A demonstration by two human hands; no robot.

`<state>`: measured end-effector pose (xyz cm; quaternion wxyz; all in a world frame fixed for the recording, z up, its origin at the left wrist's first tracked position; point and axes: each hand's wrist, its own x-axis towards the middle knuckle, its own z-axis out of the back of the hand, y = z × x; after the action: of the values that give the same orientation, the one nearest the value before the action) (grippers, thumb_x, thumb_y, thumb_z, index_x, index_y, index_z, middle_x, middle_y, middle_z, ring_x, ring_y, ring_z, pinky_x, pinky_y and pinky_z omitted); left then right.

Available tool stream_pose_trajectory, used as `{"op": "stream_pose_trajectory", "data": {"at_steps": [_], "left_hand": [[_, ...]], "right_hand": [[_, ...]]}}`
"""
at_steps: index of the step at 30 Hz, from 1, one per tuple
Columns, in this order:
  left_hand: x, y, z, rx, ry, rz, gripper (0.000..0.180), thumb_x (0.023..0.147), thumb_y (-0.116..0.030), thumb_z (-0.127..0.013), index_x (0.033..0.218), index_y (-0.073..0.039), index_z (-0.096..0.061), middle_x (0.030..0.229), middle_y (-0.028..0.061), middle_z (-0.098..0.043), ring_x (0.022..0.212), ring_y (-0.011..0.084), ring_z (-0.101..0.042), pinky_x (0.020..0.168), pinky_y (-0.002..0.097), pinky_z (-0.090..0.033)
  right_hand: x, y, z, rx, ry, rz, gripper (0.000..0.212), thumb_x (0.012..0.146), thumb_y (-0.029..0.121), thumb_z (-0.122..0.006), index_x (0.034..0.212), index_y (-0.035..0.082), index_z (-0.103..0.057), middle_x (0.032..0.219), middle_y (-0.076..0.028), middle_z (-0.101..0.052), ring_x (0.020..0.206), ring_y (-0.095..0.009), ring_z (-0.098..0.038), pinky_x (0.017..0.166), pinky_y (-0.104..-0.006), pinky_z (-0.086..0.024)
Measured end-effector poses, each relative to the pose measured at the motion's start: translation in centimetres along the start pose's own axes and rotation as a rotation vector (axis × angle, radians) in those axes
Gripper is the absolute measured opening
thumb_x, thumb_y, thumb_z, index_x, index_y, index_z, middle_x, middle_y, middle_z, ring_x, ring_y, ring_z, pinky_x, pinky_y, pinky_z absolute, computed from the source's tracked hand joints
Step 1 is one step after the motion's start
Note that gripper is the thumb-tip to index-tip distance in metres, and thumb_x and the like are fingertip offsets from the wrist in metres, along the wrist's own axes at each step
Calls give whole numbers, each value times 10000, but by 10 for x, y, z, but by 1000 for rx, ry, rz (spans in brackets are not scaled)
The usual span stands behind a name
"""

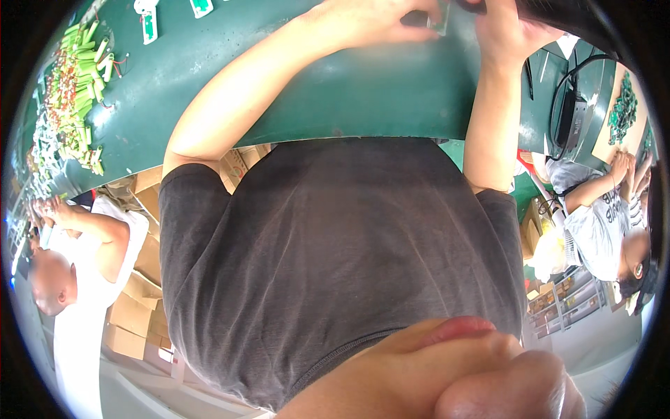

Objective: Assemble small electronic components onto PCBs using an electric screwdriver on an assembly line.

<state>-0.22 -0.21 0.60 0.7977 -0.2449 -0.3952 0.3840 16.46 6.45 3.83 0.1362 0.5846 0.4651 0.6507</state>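
The left hand (373, 22) is at the top, over the green surface (377, 94). Its thumb and fingers curl round, with a gap in the middle, and the grip is closed at the tips on a small clear piece (439, 19). This piece has a bit of green on it. It is up near the top edge, between the two hands, and part of it is cut off.

The right hand (508, 33) is close by, just right of the clear piece. Its fingers go up past the edge and something dark covers part of that spot, so I cannot tell if its grip is wide or narrow, or what it holds.

Far to the left is a big pile of green tubes (87, 77) with thin red wires. A heap of pale bits (43, 150) lies next to it. Two flat white and green pieces, one here (149, 25) and one near the top edge, lie between the pile and the left arm.

To the right of the right arm there is a black box (572, 120) with a black cord. Past it, small dark green parts (623, 110) sit on a tan board (606, 143).
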Motion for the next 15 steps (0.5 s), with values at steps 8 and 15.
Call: {"op": "stream_pose_trajectory", "data": {"at_steps": [8, 15], "left_hand": [[1, 0, 1, 3, 12, -8, 208, 760, -176, -850, 888, -49, -748, 1447, 268, -488, 1242, 421, -586, 1021, 437, -518], [3, -7, 3, -82, 29, 53, 202, 752, -138, -840, 869, -45, -704, 1419, 259, -499, 1281, 431, -554, 1053, 455, -496]], "right_hand": [[-12, -15, 11, 66, 7, 30, 571, 937, -43, -628, 1419, 44, -335, 730, -71, -553, 537, -126, -511, 532, -255, -442], [-9, -7, 0, 165, -154, -21, 559, 942, -69, -630, 1412, 41, -348, 736, -62, -544, 572, -128, -528, 564, -268, -456]]}}
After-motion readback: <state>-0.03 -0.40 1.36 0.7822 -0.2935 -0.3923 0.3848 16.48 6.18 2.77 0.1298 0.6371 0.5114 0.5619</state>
